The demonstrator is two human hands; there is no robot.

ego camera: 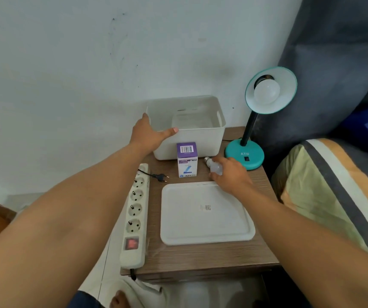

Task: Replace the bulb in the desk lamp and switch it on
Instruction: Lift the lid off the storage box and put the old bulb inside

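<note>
A teal desk lamp (245,153) stands at the table's back right, its shade (287,85) tilted toward me with a white bulb (266,92) screwed in. A loose white bulb (214,166) lies on the table just left of the lamp base, and my right hand (232,175) is closed around it. My left hand (150,135) grips the near left corner of a white storage bin (200,138). A purple and white bulb box (187,160) stands upright in front of the bin. The lamp's black plug (161,176) lies unplugged beside a white power strip (135,215).
A white bin lid (206,215) lies flat on the wooden table (200,258) in front of me. The power strip's red switch (131,243) glows. A wall rises behind, and a bed with a striped cushion (325,187) borders the right side.
</note>
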